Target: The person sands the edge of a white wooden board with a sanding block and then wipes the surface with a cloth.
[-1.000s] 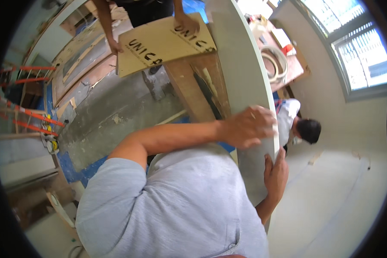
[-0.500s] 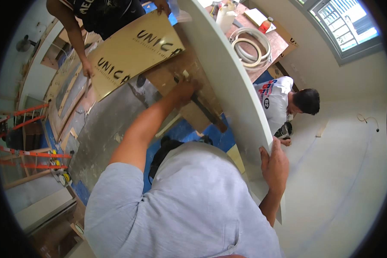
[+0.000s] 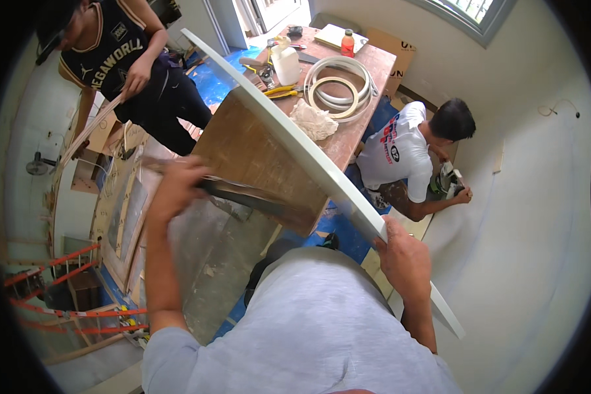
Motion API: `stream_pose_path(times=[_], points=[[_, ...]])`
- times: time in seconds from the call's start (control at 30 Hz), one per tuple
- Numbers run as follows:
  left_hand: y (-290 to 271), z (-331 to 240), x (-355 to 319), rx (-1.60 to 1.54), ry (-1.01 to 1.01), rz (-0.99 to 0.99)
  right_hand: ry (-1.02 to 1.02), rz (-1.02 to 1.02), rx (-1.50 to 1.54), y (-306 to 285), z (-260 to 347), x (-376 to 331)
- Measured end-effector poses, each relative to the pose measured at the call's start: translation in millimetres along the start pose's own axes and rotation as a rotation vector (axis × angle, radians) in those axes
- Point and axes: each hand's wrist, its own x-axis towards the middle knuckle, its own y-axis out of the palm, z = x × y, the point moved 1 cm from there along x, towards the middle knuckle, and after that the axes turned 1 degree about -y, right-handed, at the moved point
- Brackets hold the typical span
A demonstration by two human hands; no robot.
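Observation:
My right hand [image 3: 406, 259] is closed on the edge of a long white panel [image 3: 295, 141], which stands on edge and runs from the upper left down to the lower right. My left hand [image 3: 177, 187], blurred by motion, wraps round a long, dark, narrow tool [image 3: 253, 195]; the smear hides its exact kind. The tool lies over a brown wooden surface [image 3: 262, 151] to the left of the panel.
Beyond the panel, a worktable [image 3: 371, 62] bears coiled edging [image 3: 368, 85], a white bottle [image 3: 285, 64], pliers [image 3: 279, 92] and a rag [image 3: 314, 119]. A person [image 3: 400, 144] crouches at right with a power tool [image 3: 446, 182]. Another person [image 3: 121, 59] stands at left holding pale strips [image 3: 98, 125].
My left hand has swung left with the dark tool. The view has shifted, showing more of the worktable. The tan sheet the left-hand person held is out of sight; that person now holds strips.

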Motion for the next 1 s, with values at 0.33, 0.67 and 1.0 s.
stream_pose_path(times=[0.33, 0.67, 1.0], points=[[-151.6, 11.4, 128.8, 0.338, 0.267, -0.433, 0.143, 0.028, 0.017, 9.1, 10.7, 7.7], [100.0, 33.2, 415.7, 0.539, 0.644, 0.531, 0.207, -0.12, -0.013, 32.0, 40.2, 5.8], [180.4, 78.4, 430.6, 0.628, 0.775, 0.751, 0.298, -0.237, 0.022, 43.5, 41.9, 4.6]])
